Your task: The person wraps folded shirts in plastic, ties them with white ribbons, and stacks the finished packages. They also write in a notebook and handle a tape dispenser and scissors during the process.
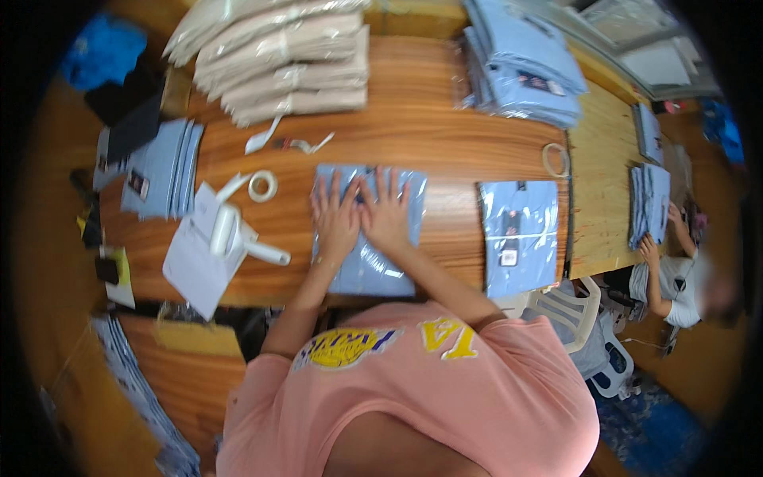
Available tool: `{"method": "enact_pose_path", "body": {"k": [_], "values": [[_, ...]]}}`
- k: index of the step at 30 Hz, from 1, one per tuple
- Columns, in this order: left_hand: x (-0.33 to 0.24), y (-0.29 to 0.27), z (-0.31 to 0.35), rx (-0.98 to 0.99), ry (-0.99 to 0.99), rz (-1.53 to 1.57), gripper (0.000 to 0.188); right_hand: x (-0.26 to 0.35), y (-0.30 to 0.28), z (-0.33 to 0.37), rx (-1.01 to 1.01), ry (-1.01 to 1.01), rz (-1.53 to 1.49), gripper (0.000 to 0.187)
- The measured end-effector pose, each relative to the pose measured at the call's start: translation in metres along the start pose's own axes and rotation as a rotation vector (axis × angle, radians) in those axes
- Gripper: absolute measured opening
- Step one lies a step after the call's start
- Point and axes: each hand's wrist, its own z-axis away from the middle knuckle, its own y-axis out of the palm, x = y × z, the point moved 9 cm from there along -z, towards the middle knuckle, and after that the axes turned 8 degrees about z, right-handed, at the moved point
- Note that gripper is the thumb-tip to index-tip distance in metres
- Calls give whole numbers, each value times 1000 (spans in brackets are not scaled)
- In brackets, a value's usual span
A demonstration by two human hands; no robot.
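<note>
A folded light blue garment in a clear plastic bag lies on the wooden table in front of me. My left hand rests flat on its upper left part, fingers spread. Beside it, my right hand also presses flat on the bag, the two thumbs nearly touching. Neither hand grips anything. To the right lies another folded blue garment in clear plastic, with a dark tag and a white label on its front.
Beige bagged garments are stacked at the back left, blue ones at the back right. A lint roller, white paper and tape roll lie left. At far right, another person handles blue garments.
</note>
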Motion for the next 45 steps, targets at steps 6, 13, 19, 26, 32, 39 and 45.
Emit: {"method": "enact_pose_path", "body": {"k": [6, 13, 19, 26, 32, 39, 45], "values": [[6, 2, 2, -19, -17, 5, 51, 3, 4, 0, 31, 13, 63, 52], [9, -1, -2, -115, 13, -7, 45, 3, 4, -11, -19, -56, 47, 51], [-2, -35, 35, -166, 71, 393, 49, 13, -53, 3, -95, 22, -48, 56], [-8, -3, 51, -12, 19, -51, 56, 7, 3, 30, 55, 74, 152, 51], [-8, -3, 55, -22, 21, -23, 56, 10, 3, 32, 38, 67, 165, 50], [-4, -8, 53, -112, 43, -18, 53, 9, 3, 29, 14, 51, 167, 50], [111, -122, -7, -430, -153, 370, 31, 7, 0, 29, -13, 48, 177, 50]]}}
